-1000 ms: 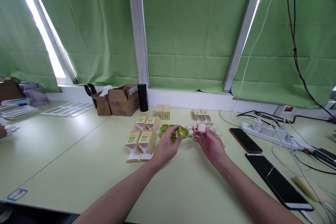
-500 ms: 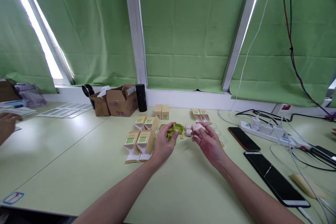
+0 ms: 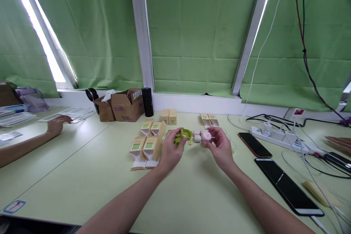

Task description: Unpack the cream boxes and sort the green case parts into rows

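In my left hand is a green plastic holder, gripped between thumb and fingers; its far end curves like an open cup. My right hand pinches a pale pink round piece whose flat face is turned towards me. Small pink blocks lie on the table between the hands, close to the round piece. A tiny yellow part rests just below them. Left of my left hand stand several beige cartons with green labels and open white flaps.
Cardboard boxes and a black cylinder stand at the back. On the right are two phones, a power strip and loose cables. A co-worker's hand reaches over white sheets at left; another hand shows at right.
My right hand has turned the pink round piece so its flat face shows. My left hand stays put. The co-worker's hand at left moved right; a hand has appeared at the right edge.
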Available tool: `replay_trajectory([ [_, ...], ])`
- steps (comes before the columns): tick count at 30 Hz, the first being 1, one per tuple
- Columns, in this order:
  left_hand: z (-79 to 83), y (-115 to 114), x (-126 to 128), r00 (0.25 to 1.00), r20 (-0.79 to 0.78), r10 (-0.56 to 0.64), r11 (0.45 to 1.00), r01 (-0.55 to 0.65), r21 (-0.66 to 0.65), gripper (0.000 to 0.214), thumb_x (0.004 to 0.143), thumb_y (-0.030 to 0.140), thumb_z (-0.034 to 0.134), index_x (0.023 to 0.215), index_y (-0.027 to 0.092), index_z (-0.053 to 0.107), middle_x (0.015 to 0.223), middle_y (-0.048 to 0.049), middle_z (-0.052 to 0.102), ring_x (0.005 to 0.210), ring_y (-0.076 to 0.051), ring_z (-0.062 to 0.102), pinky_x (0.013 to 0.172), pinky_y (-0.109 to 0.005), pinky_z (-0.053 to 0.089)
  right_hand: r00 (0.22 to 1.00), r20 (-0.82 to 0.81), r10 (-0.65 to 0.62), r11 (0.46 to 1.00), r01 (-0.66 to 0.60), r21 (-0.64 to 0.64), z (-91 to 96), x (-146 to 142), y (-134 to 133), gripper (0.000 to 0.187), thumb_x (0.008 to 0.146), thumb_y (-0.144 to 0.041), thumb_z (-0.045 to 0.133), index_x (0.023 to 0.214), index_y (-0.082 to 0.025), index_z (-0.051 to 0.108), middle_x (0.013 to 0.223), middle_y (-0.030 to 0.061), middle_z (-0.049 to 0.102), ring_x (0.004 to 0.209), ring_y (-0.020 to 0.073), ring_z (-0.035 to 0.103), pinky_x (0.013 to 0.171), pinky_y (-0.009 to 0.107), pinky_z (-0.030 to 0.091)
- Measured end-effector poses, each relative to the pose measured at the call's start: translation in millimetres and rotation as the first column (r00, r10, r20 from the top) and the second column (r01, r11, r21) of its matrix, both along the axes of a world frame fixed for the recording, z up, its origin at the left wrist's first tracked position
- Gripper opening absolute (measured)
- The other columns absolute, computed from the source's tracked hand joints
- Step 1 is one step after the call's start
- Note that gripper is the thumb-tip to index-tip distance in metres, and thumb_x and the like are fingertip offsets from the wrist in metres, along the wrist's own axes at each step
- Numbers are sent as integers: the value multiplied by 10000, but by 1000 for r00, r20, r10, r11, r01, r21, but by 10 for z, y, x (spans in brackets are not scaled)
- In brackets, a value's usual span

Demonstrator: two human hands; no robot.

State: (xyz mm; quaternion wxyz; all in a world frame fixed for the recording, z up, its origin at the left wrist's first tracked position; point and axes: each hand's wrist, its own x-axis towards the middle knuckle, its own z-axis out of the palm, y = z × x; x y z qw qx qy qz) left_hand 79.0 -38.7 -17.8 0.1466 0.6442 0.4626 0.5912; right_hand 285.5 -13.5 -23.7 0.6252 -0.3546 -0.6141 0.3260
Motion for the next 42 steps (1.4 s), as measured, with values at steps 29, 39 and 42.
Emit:
replay_trajectory([
  [29, -36, 1, 7, 1000, 21, 13, 999, -14, 34, 339, 950, 359, 668, 1254, 209, 679, 1183, -119, 671, 1091, -253, 650, 1004, -466, 570, 456, 792, -405, 897, 29, 442, -282, 29, 191, 246, 910, -51, 597, 1008, -252, 698, 1028, 35, 776, 1136, 273, 565, 900, 378, 388],
  [39, -16, -5, 11, 1000, 15, 15, 1000, -15, 12, 338, 950, 339, 663, 1254, 193, 676, 1197, -124, 669, 1115, -259, 644, 1016, -472, 557, 398, 793, -461, 868, 16, 497, -336, 46, 241, 283, 926, -56, 591, 1096, -249, 710, 1168, 59, 761, 1187, 296, 553, 936, 410, 410],
  [42, -6, -13, 16, 1000, 20, 15, 1000, -15, 7, 337, 949, 345, 665, 1254, 202, 678, 1193, -119, 668, 1114, -258, 648, 1008, -460, 561, 393, 788, -475, 862, 25, 507, -338, 46, 247, 294, 922, -47, 580, 1104, -241, 706, 1179, 64, 753, 1206, 305, 542, 944, 416, 416],
])
